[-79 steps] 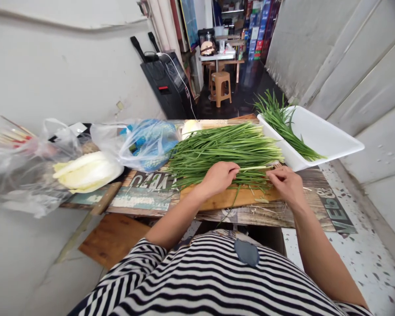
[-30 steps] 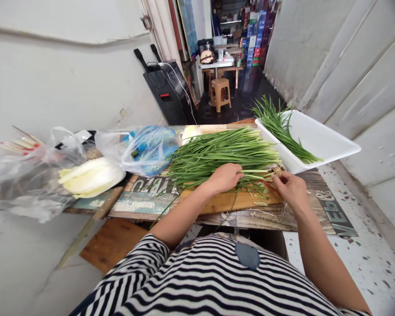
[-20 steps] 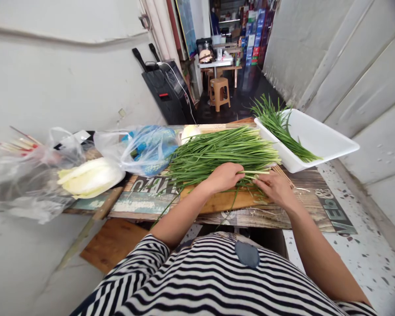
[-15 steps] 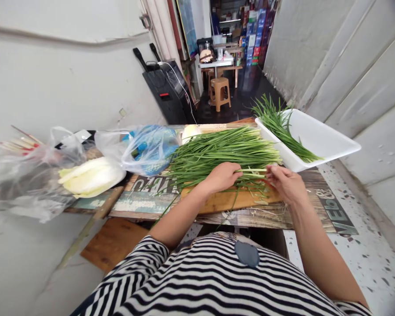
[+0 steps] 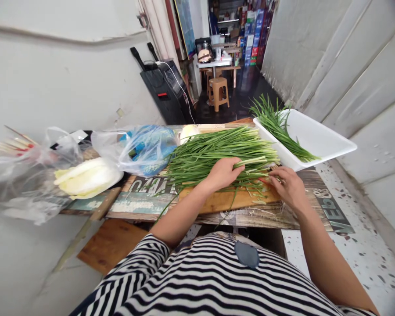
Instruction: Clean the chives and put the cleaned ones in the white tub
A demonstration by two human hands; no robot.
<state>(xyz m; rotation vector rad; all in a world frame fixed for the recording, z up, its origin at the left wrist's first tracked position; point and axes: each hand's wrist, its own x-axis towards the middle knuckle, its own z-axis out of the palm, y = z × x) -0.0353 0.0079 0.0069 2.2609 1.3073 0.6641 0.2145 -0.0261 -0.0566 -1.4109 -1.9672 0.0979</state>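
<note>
A large heap of long green chives (image 5: 217, 149) lies across the table, partly over a wooden board (image 5: 210, 201). My left hand (image 5: 224, 174) is closed round a few stalks, whose pale ends point right. Just right of those ends is my right hand (image 5: 288, 186), apart from them, its fingers curled close together; whether something small is between them I cannot make out. More chives (image 5: 279, 127) lean in a white plastic basin (image 5: 325, 140) at the back right.
Left on the table (image 5: 118, 206) are a Chinese cabbage (image 5: 88, 177), a clear bag with blue contents (image 5: 151, 149) and a knife or wooden handle (image 5: 107, 204). A black speaker (image 5: 166, 90) and a brown stool (image 5: 218, 93) stand beyond.
My right hand has come away from the stalk ends and moved slightly down and right. The stalks in my left hand now tilt up to the right.
</note>
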